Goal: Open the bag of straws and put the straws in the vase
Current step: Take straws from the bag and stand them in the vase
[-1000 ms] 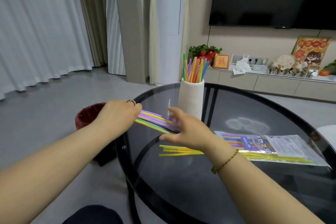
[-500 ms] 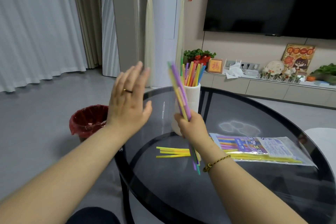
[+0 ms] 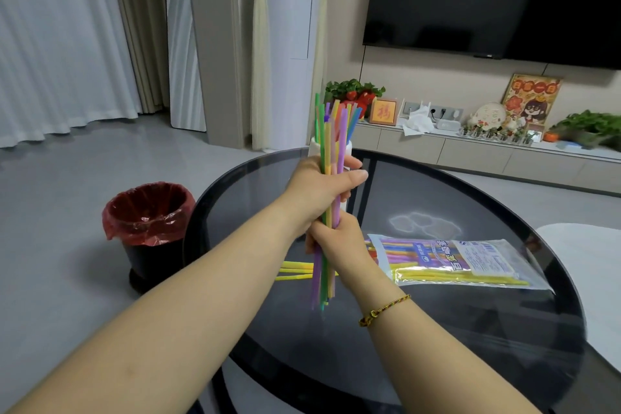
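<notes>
Two bare hands meet at the centre of the head camera's frame, both wrapped around one upright bundle of coloured straws (image 3: 328, 158). The left hand (image 3: 321, 193) grips higher up, fingers and thumb curled tight round the stalks. The right hand (image 3: 339, 242), just below and touching it, is also clenched on the bundle; a braided bracelet (image 3: 383, 309) circles that wrist. The straws' lower ends hang above a round dark glass table (image 3: 437, 329).

Directly behind the bundle, a white ribbed vase (image 3: 347, 147) stands on the table, mostly hidden by the hands, with more straws standing in it. A few loose yellow straws (image 3: 294, 270) lie flat on the glass at centre, left of the right wrist. To the right of centre lies the clear plastic straw bag (image 3: 470, 262), straws visible inside.

At left, on the floor beside the table, sits a bin lined with a red bag (image 3: 148, 215).
</notes>
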Available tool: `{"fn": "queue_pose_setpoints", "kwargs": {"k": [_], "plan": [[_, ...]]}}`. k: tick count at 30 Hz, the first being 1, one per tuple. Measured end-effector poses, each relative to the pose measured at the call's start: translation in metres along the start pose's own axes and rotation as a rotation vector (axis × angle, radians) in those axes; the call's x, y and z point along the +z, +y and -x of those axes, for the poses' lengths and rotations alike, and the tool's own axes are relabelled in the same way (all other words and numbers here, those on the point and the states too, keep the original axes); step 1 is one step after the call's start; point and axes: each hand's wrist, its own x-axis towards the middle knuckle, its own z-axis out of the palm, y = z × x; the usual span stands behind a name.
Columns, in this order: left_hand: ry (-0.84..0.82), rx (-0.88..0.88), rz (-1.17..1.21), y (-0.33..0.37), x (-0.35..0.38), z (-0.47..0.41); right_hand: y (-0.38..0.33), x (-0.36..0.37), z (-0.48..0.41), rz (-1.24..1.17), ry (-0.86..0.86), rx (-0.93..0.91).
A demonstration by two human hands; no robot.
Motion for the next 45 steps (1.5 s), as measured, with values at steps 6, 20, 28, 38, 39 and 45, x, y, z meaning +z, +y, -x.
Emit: {"fn": "queue_pose_setpoints", "kwargs": {"k": [6, 20, 28, 38, 39, 45], "plan": [[-0.063, -0.008, 0.024, -0.017, 0.002, 0.000, 0.016, -0.002, 0.004, -0.050, -0.002, 0.010], [-0.104, 0.035, 0.134, -0.019, -0.005, -0.019, 0.007, -0.018, -0.009, 0.010, 0.087, -0.036], [0.129, -0.077, -0.035, -0.043, -0.039, -0.058, -0.045, -0.060, -0.058, -0.161, 0.298, -0.162], [-0.020, -0.137, -0.236, -0.069, -0.029, -0.111, -0.103, -0.073, -0.135, -0.496, 0.438, -0.304], [-0.030, -0.134, -0.244, -0.071, -0.026, -0.117, -0.104, -0.071, -0.143, -0.511, 0.442, -0.314], [0.014, -0.024, -0.266, -0.073, -0.011, -0.141, -0.094, -0.061, -0.172, -0.231, 0.497, -0.286]]}}
